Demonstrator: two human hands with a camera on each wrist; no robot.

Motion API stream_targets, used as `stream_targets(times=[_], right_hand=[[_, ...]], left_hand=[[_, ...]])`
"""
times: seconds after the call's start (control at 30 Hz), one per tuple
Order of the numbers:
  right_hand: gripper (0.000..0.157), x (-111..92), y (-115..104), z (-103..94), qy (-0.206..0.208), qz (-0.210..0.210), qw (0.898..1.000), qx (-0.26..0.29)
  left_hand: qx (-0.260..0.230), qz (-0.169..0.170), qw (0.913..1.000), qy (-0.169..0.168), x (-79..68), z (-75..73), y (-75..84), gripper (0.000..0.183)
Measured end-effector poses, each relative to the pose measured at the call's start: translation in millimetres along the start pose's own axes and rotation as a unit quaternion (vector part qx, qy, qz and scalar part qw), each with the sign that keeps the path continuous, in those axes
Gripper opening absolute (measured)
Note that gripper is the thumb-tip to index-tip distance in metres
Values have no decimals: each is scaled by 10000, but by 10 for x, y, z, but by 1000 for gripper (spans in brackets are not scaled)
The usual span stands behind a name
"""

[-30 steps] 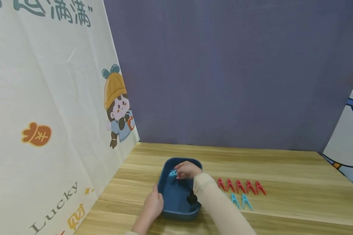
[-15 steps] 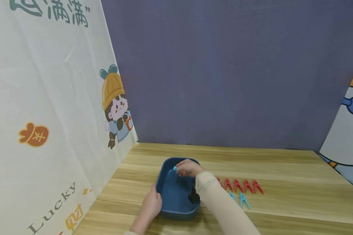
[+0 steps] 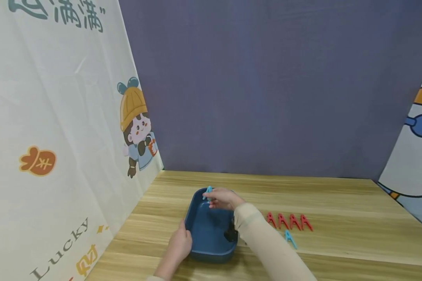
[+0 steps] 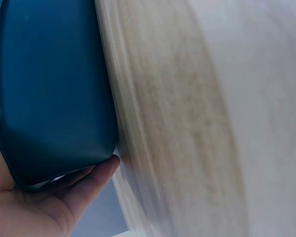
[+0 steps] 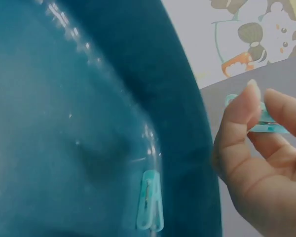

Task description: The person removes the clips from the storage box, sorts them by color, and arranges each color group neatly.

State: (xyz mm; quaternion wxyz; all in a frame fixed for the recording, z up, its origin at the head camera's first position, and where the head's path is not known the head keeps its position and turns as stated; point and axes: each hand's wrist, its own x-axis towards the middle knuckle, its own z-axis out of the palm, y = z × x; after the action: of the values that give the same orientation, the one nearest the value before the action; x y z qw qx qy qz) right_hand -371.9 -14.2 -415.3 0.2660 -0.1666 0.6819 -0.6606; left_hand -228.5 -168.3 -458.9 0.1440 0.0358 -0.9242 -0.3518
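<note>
A dark blue rectangular basin [image 3: 211,230] stands on the table, its inside facing up. My left hand [image 3: 180,244] grips its left side, the thumb at the rim and the fingers against the outer wall [image 4: 54,94] in the left wrist view. Over the basin's far end, my right hand [image 3: 224,198] pinches a light blue clothespin [image 3: 208,191] between thumb and fingertips. In the right wrist view, the pinched clothespin [image 5: 269,127] is partly covered by the fingers of the right hand [image 5: 259,158]. Another light blue clothespin [image 5: 149,200] lies on the basin floor along the wall.
Right of the basin, a row of several red clothespins [image 3: 293,221] lies on the wooden table [image 3: 337,242]. A light blue clothespin [image 3: 290,239] lies in front of them, beside the right sleeve [image 3: 267,242]. A printed white cloth [image 3: 74,117] borders the left side; a dark curtain [image 3: 267,97] hangs behind.
My right hand has lifted the light blue clothespin from low in the basin up to the far rim, turning it more upright. The left hand keeps its grip. The head view has shifted slightly.
</note>
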Motion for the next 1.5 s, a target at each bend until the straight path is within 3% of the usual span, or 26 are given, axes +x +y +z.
stream_targets(times=[0.3,0.9,1.5], right_hand=[[43,-84,-125,25,-233,-100,9996,94],[24,-358,-235,-87,-470,-375,9981,-91],[22,-612,-202,-317,-192,-531,9981,262]], left_hand=[[28,-13,10000,44,23,-1,1,46],[18,9,9999,-100,8,-22,-16,47],[98,62,9999,-72,-12,-15,-14,46]])
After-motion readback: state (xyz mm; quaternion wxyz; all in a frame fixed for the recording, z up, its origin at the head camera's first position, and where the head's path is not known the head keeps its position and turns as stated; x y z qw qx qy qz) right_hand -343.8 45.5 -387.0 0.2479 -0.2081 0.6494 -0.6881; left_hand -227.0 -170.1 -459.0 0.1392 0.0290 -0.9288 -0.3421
